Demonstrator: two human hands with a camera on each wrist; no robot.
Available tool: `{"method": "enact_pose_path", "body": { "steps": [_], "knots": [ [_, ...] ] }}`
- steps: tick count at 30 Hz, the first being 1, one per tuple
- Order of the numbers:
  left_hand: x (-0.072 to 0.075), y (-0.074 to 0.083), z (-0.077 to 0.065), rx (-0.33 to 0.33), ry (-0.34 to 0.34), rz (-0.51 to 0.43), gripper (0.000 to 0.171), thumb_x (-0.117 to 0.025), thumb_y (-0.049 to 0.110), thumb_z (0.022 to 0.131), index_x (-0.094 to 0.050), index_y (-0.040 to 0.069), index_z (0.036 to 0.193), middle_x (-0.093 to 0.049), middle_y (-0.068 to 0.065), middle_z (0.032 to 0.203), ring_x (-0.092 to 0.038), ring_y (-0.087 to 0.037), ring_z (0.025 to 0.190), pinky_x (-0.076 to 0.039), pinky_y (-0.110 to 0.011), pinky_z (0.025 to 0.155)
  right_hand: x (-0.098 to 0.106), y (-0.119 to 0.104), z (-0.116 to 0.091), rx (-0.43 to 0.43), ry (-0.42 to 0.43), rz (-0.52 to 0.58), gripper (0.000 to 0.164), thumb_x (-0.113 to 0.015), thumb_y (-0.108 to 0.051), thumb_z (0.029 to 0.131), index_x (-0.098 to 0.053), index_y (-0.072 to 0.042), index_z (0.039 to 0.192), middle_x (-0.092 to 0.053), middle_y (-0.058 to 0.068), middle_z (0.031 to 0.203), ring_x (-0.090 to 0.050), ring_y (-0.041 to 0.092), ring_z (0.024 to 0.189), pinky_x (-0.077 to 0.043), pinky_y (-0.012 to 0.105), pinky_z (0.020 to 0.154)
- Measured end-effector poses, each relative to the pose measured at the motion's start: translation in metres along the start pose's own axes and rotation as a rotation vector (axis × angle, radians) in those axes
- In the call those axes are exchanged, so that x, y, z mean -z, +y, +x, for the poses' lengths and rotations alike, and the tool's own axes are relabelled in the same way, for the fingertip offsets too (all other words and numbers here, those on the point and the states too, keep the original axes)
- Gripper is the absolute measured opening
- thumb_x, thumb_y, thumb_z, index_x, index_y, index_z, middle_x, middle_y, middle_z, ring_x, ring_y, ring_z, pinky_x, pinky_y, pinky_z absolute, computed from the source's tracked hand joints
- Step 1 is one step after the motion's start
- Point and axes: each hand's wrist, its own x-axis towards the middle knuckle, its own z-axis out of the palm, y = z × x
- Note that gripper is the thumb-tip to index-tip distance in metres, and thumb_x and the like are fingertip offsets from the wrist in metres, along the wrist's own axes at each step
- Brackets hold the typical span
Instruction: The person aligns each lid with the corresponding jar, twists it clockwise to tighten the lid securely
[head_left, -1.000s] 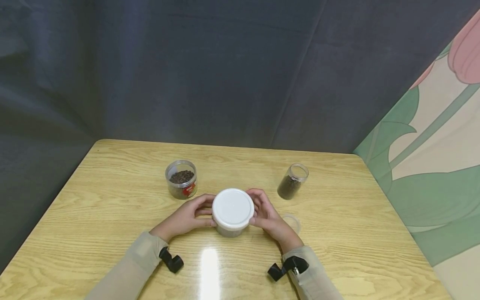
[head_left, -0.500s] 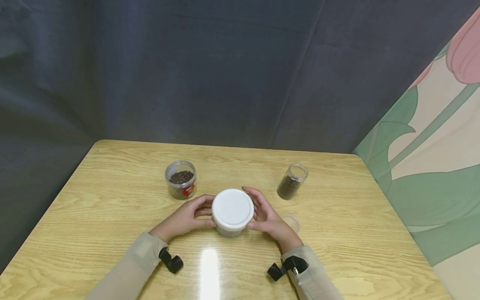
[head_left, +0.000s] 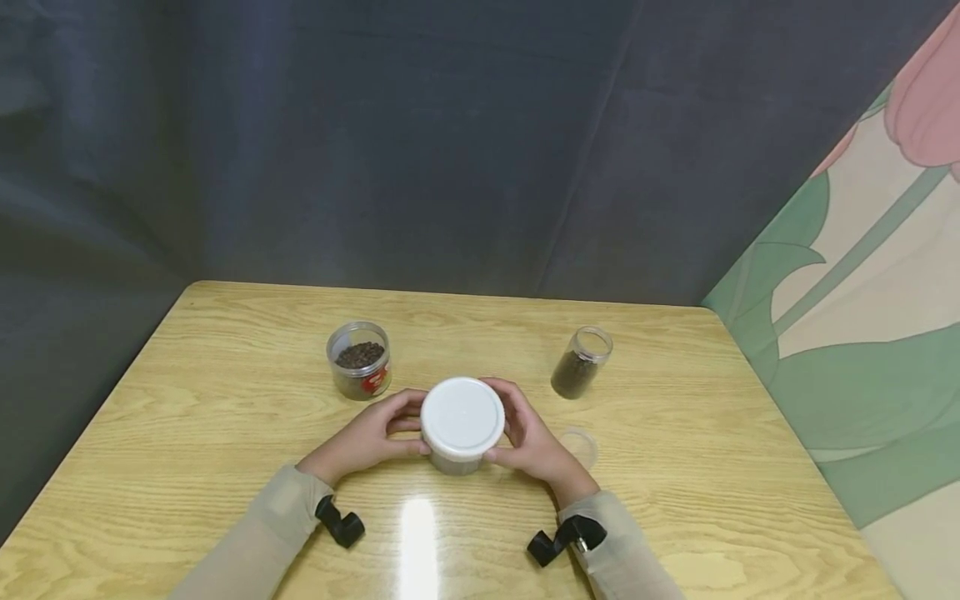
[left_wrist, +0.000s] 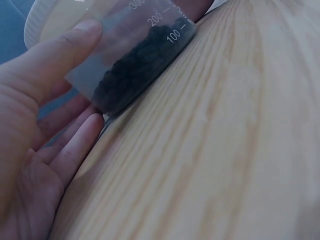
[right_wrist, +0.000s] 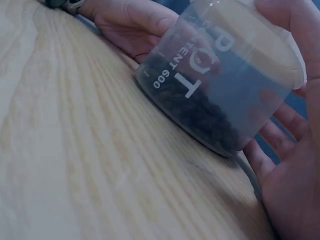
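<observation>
A clear measuring pot (right_wrist: 240, 107) with a white lid (head_left: 462, 417) stands on the table at the middle of the head view. Dark beans (left_wrist: 142, 62) fill its lower part, and the lid sits on its top. My left hand (head_left: 375, 437) holds the pot's left side, thumb in front and fingers curving behind. From the right, my right hand (head_left: 536, 442) holds the same pot, its thumb at the front near the lid's edge and its fingers round the back. Parts of the fingers of both hands are hidden behind the pot.
An uncovered round jar (head_left: 358, 367) of brown beans with a red label stands at the back left. A taller uncovered jar (head_left: 576, 371) of dark contents is at the back right. A clear ring-like disc (head_left: 581, 448) lies beside my right wrist on the wooden table (head_left: 225, 358).
My right hand has shifted round the pot, its thumb moving left and downward along the front. The left hand and the pot stay in place; the head view has drifted slightly.
</observation>
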Motion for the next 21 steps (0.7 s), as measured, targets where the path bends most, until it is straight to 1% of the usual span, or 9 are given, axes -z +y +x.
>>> {"method": "enact_pose_path", "body": {
  "steps": [4, 11, 17, 21],
  "knots": [
    [0.0004, -0.0008, -0.0004, -0.001, 0.003, 0.01, 0.071, -0.082, 0.021, 0.087, -0.046, 0.005, 0.147, -0.049, -0.015, 0.146, -0.058, -0.03, 0.127, -0.051, -0.027, 0.105, -0.0014, -0.0013, 0.0006, 0.004, 0.013, -0.035, 0.09, -0.084, -0.02, 0.086, -0.028, 0.006, 0.151, -0.045, 0.007, 0.148, -0.046, 0.018, 0.136, -0.04, 0.028, 0.115],
    [0.0, -0.0016, 0.0007, -0.012, 0.007, 0.006, 0.07, -0.08, 0.021, 0.089, -0.046, 0.004, 0.148, -0.049, -0.016, 0.146, -0.058, -0.031, 0.127, -0.051, -0.028, 0.105, -0.0011, -0.0032, -0.0006, -0.009, 0.038, -0.058, 0.09, -0.085, -0.02, 0.085, -0.028, 0.007, 0.15, -0.045, 0.008, 0.149, -0.046, 0.017, 0.137, -0.039, 0.028, 0.115],
    [-0.0012, -0.0044, 0.0005, -0.048, 0.01, 0.001, 0.07, -0.075, 0.018, 0.094, -0.041, -0.001, 0.151, -0.045, -0.022, 0.151, -0.057, -0.034, 0.128, -0.051, -0.029, 0.105, -0.0027, -0.0046, -0.0023, -0.023, 0.096, -0.097, 0.088, -0.085, -0.015, 0.084, -0.03, 0.006, 0.151, -0.044, 0.016, 0.15, -0.046, 0.016, 0.137, -0.037, 0.027, 0.117],
    [-0.0012, -0.0063, -0.0002, -0.068, 0.043, 0.006, 0.066, -0.073, 0.015, 0.095, -0.041, -0.002, 0.151, -0.046, -0.024, 0.15, -0.057, -0.035, 0.128, -0.052, -0.028, 0.103, -0.0045, -0.0051, -0.0022, -0.039, 0.128, -0.164, 0.086, -0.084, -0.012, 0.084, -0.033, 0.001, 0.152, -0.043, 0.021, 0.151, -0.044, 0.017, 0.138, -0.035, 0.029, 0.118]
  ]
}}
